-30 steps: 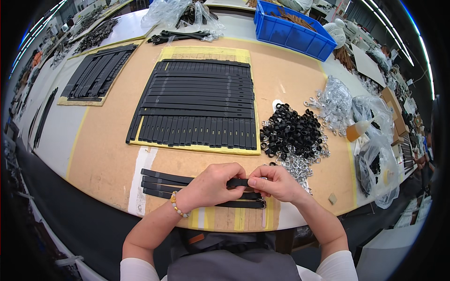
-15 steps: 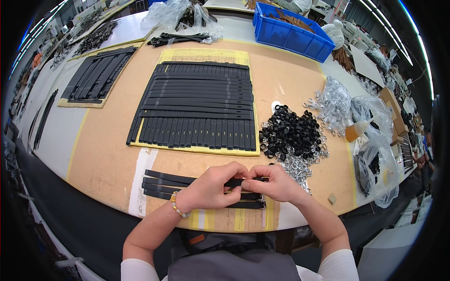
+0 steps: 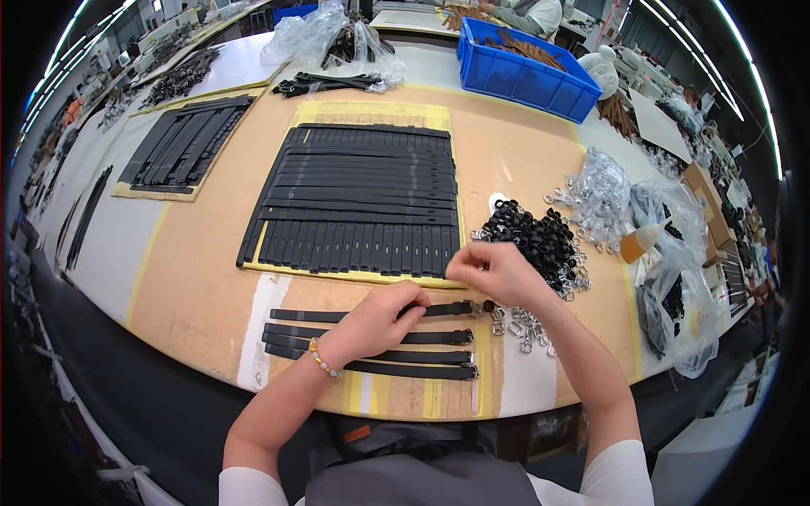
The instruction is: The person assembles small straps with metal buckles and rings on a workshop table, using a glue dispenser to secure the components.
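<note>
My left hand (image 3: 380,322) rests flat on a black strap (image 3: 321,315) lying on the tan table, pressing it down near its buckle end. My right hand (image 3: 489,274) hovers just right of it, fingers pinched together over the edge of a pile of black loops (image 3: 540,238); whether it holds a small piece I cannot tell. Three more black straps (image 3: 380,352) with metal buckles lie in a row in front of my left hand. Loose silver buckles (image 3: 516,325) are scattered under my right wrist.
A large sheet of laid-out black straps (image 3: 363,198) fills the table's middle. Another strap sheet (image 3: 181,148) lies far left. A blue crate (image 3: 527,72) stands at the back right. Clear bags (image 3: 675,287) and more silver buckles (image 3: 595,181) crowd the right edge.
Both hands were together on one strap at the table's front. Now that strap lies on the table under my left hand, and my right hand has moved up-right to the black loops.
</note>
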### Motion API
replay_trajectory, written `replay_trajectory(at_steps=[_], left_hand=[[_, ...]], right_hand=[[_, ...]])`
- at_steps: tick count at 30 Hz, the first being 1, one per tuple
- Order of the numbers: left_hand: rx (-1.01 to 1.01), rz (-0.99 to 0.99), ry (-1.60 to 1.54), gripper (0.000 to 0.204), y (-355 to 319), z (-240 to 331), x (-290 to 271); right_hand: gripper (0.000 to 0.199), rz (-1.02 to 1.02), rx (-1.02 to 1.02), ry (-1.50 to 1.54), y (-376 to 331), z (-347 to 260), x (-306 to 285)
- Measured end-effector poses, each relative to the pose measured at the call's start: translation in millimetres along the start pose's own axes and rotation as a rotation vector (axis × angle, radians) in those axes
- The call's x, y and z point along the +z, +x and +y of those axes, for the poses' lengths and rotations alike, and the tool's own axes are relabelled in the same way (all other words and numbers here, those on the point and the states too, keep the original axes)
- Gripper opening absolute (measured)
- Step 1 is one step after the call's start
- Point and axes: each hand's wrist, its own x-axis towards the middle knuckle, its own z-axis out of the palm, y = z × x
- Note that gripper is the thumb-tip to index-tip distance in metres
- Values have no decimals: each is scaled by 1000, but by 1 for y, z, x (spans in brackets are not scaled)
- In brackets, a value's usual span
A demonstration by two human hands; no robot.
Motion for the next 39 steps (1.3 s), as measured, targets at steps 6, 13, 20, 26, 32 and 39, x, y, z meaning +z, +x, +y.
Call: replay_trajectory(at_steps=[6, 13, 20, 26, 32, 39], left_hand=[[214, 13, 319, 6, -8, -5, 24], [144, 30, 434, 11, -29, 5, 34], [307, 414, 629, 37, 12, 33, -17], [261, 365, 934, 49, 30, 6, -99], [70, 422, 1056, 36, -19, -27, -150], [16, 506, 1087, 13, -56, -29, -157]], right_hand=[[22, 228, -82, -156, 82, 42, -3], [25, -77, 21, -411, 95, 28, -14], [23, -74, -135, 11, 45, -15, -14], [17, -261, -77, 721, -10, -38, -36], [15, -69, 39, 784, -47, 3, -67], [16, -218, 198, 738, -65, 28, -49]])
